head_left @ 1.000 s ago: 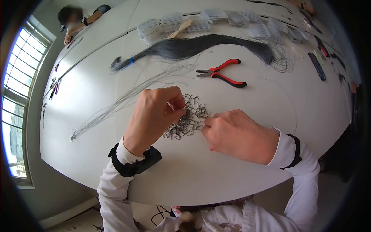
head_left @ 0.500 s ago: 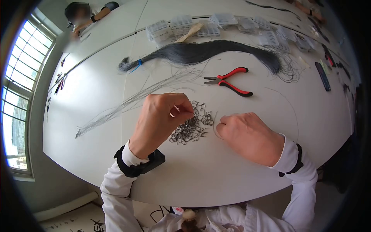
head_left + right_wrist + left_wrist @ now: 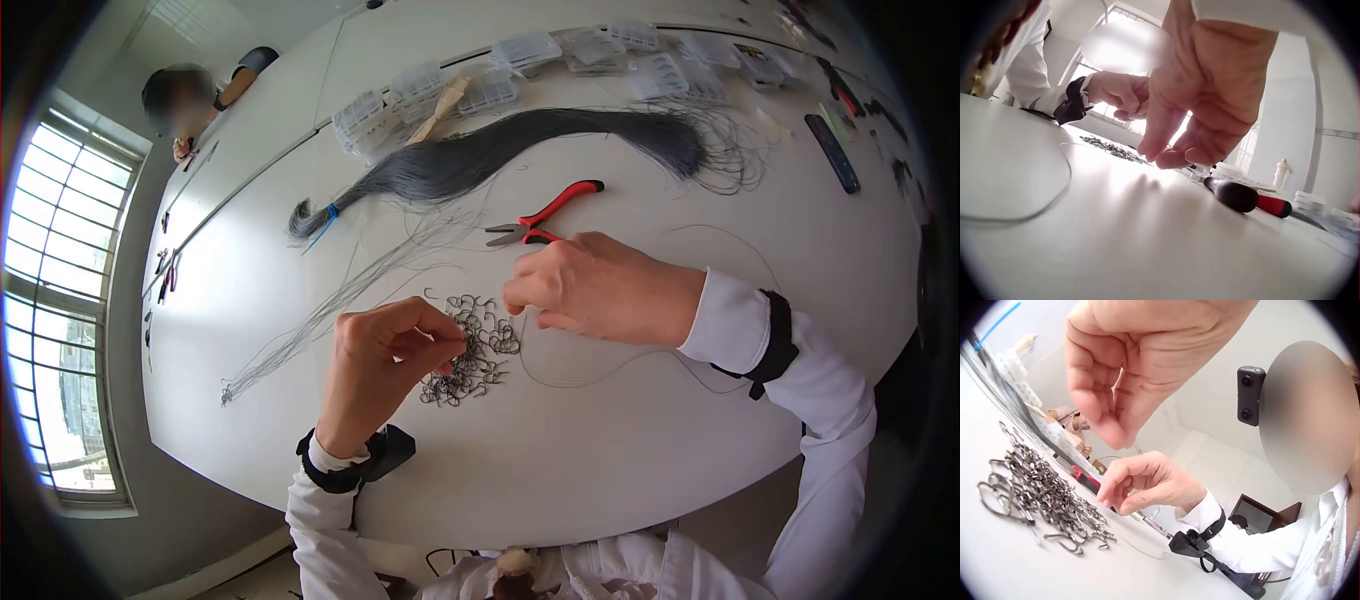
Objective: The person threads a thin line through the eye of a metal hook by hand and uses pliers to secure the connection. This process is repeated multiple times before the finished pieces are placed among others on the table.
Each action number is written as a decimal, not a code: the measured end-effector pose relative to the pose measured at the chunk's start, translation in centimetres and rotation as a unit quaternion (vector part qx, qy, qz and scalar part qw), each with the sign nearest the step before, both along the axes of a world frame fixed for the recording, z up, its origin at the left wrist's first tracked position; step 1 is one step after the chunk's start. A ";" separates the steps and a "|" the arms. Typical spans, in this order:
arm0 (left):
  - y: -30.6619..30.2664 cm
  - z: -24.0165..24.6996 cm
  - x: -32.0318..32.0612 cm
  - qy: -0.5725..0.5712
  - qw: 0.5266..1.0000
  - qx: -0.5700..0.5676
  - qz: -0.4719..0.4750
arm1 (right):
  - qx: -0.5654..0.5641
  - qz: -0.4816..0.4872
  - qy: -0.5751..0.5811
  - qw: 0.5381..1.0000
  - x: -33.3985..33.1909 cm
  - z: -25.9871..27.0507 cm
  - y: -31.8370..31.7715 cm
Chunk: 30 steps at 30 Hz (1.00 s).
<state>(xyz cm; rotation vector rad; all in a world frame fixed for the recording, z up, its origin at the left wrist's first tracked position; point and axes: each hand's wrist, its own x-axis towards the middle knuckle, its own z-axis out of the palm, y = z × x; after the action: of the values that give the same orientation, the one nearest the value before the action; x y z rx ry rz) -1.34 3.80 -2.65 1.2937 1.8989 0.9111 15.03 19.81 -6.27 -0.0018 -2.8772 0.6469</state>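
Observation:
A pile of dark fish hooks (image 3: 470, 380) lies on the white table. Over its left side is my left hand (image 3: 385, 350), thumb and forefinger tips pressed together; I cannot tell what, if anything, is between them. To the right of the pile and farther back, my right hand (image 3: 600, 285) has thumb and fingertips drawn together. From those fingertips a thin grey line (image 3: 572, 386) curves down over the table and passes under the right wrist. The right hand overlaps the lower handle of the red-handled pliers (image 3: 565, 203). The left wrist view shows the hooks (image 3: 1047, 497) below the left fingers.
Thin loose strands (image 3: 335, 285) run diagonally left, with small hooks (image 3: 226, 395) at their end. Behind lies a thick dark-grey bundle (image 3: 450, 155) tied with blue. Clear plastic boxes (image 3: 525, 50) stand farther back, a phone (image 3: 832, 152) right. Another person (image 3: 190, 105) sits far left.
The right hand has moved away from me toward the pliers, drawing apart from the left hand, and more line shows below it. The left hand keeps its fingertips together. The head view has shifted.

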 end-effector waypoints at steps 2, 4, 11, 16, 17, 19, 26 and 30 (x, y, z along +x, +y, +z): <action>0.1 0.0 -0.2 -0.023 1.000 -0.004 -0.005 | 0.020 0.007 -0.012 1.000 -0.8 -0.2 0.3; 0.1 -0.2 -0.5 -0.079 0.996 0.004 0.031 | 0.044 0.032 -0.009 0.998 -1.4 -0.8 0.1; 0.0 0.1 -1.3 -0.128 0.991 0.004 0.030 | 0.086 0.060 0.043 0.994 -1.5 -1.6 -0.5; -0.3 0.4 -1.3 -0.158 0.987 0.016 0.028 | 0.113 0.057 0.044 0.991 -1.2 -1.7 -1.0; -0.4 0.4 -1.3 -0.160 0.986 0.023 0.024 | 0.106 0.055 0.064 0.991 -1.0 -1.8 -0.9; -0.4 0.8 -1.4 -0.164 0.986 0.019 0.025 | 0.091 0.042 0.049 0.994 -0.4 -0.2 -0.9; -0.9 1.3 -0.9 -0.194 0.981 0.011 0.005 | 0.055 -0.001 0.075 0.996 0.9 3.2 -1.7; -1.2 2.2 -1.0 -0.194 0.981 0.008 -0.010 | 0.076 0.001 0.054 0.996 -0.5 1.1 -0.4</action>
<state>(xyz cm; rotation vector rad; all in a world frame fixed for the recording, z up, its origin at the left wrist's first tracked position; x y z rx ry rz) -2.36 2.58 -0.47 1.0505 1.5744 1.0804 14.57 19.44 -5.21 0.0551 -2.8133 0.4121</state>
